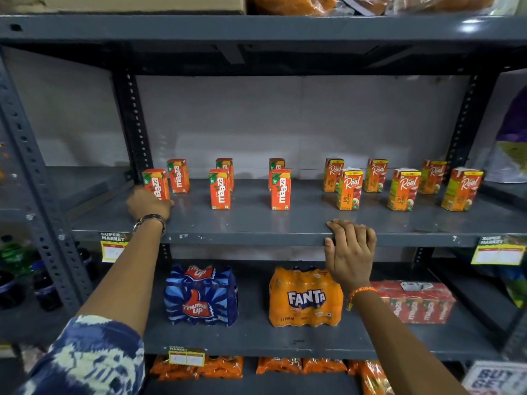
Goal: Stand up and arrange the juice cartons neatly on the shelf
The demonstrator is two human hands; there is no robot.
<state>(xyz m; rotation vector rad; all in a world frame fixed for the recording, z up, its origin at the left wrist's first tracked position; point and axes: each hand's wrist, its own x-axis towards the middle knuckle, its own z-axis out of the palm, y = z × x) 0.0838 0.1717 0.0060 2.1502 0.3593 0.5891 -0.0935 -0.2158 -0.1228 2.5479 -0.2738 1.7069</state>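
Several small Maaza cartons stand upright on the left half of the grey middle shelf (256, 223), in pairs front and back; one front carton (220, 189) stands mid-left, another (281, 189) at the centre. Several orange Real cartons (349, 189) stand staggered on the right half. My left hand (148, 205) wraps the base of the leftmost front Maaza carton (156, 182), which stands on the shelf. Resting on the shelf's front edge, my right hand (351, 249) has its fingers hooked over the lip and holds no carton.
A dark upright post (137, 124) rises just behind the leftmost cartons. On the shelf below sit a Thums Up pack (201, 295), a Fanta pack (305, 297) and a red Maaza multipack (416, 302). Price tags (497, 252) hang on the front lip.
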